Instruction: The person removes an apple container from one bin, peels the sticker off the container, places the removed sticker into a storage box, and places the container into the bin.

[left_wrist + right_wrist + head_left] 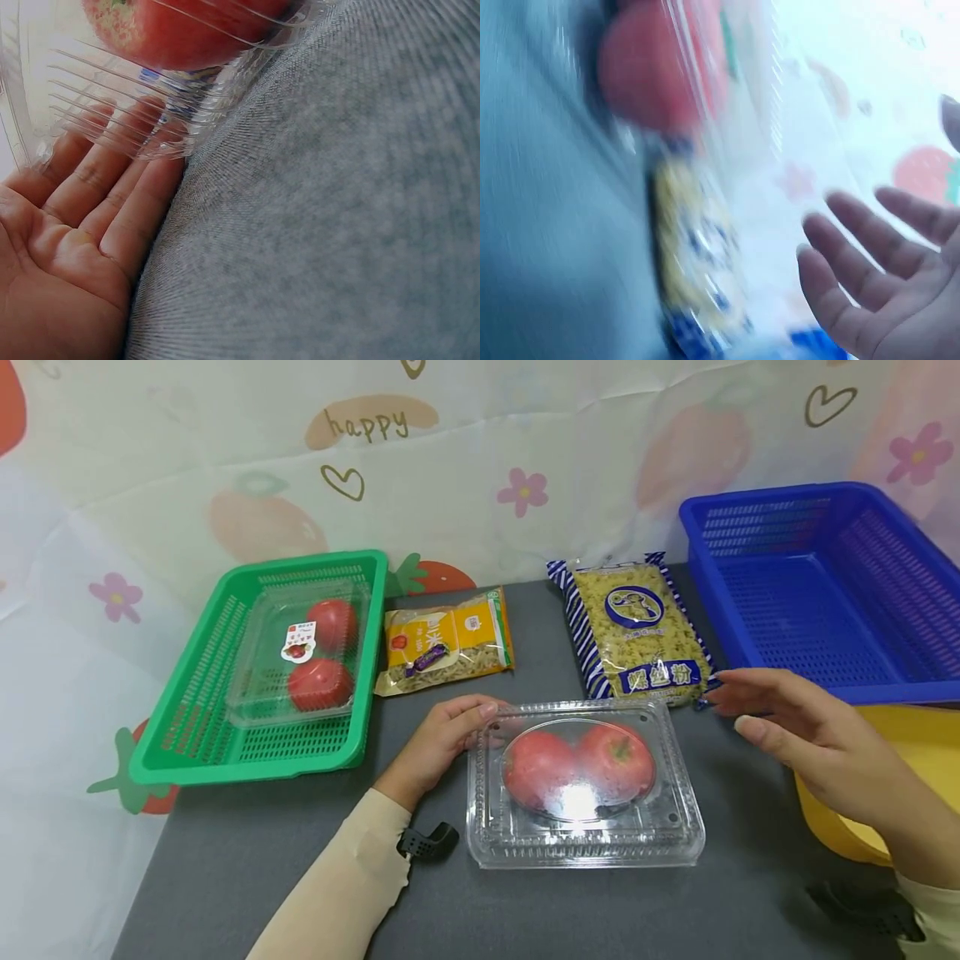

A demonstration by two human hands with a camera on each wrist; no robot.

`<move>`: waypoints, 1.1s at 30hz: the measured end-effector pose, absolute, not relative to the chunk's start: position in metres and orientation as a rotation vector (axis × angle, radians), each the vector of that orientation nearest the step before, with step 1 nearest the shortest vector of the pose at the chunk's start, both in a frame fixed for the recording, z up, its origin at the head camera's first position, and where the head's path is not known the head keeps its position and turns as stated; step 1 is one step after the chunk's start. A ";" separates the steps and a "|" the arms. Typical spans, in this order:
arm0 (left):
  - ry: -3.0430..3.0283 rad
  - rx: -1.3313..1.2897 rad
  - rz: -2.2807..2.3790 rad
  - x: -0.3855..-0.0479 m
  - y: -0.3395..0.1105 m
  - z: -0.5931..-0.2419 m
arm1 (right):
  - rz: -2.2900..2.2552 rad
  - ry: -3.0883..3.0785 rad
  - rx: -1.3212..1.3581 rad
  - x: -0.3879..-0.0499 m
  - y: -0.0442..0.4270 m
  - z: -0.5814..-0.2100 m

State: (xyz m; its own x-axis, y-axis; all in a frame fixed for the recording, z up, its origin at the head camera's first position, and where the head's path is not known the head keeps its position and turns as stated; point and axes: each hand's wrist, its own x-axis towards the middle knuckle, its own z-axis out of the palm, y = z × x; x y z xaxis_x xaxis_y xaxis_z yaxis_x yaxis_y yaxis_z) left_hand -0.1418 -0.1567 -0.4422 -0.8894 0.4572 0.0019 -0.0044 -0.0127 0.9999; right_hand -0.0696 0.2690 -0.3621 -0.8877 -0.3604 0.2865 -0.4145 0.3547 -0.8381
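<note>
A clear plastic clamshell box (585, 839) with two red apple-like fruits (615, 760) inside sits closed on the grey table. My left hand (446, 739) lies at the box's left side. In the left wrist view, the fairly straight fingers (94, 172) reach the ribbed plastic wall, the palm bare. To the right of the box, my right hand (817, 747) hovers apart from it, holding nothing. Its fingers (870, 270) are spread and loosely bent in the right wrist view. Behind the box lies a striped bag of yellow pasta (637, 627).
At left, a green basket (255, 772) holds another clear box (255, 677) with two red fruits. An orange snack bag (450, 643) lies beside it. A blue basket (817, 610) stands at back right, with a yellow container (828, 818) in front of it.
</note>
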 end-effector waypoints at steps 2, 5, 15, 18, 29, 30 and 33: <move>1.933 0.488 1.980 -0.142 -0.156 -0.442 | 1.768 -2.470 0.797 -0.075 0.254 -0.365; 1.926 0.496 1.982 -0.143 -0.155 -0.443 | 1.971 -2.354 0.807 -0.083 0.235 -0.372; 1.931 0.494 1.969 -0.143 -0.155 -0.443 | 2.103 -2.314 0.402 -0.102 0.200 -0.387; 1.927 0.498 1.966 -0.143 -0.155 -0.443 | 2.171 -2.308 0.303 -0.104 0.196 -0.396; 1.909 0.499 1.979 -0.143 -0.156 -0.443 | 2.279 -2.219 0.336 -0.103 0.202 -0.415; 1.909 0.499 1.980 -0.143 -0.157 -0.443 | 2.260 -2.221 0.331 -0.102 0.203 -0.415; 1.916 0.504 1.980 -0.144 -0.158 -0.443 | 2.164 -2.270 0.294 -0.100 0.207 -0.416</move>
State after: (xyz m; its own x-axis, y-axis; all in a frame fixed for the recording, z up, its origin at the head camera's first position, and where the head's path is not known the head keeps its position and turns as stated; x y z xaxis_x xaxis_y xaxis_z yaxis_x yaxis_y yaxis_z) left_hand -0.1437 -0.1576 -0.4435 -0.8797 0.4752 0.0187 0.0031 -0.0334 0.9994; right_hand -0.0999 0.2071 -0.4163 -0.9825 -0.1404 0.1225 -0.1290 0.0387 -0.9909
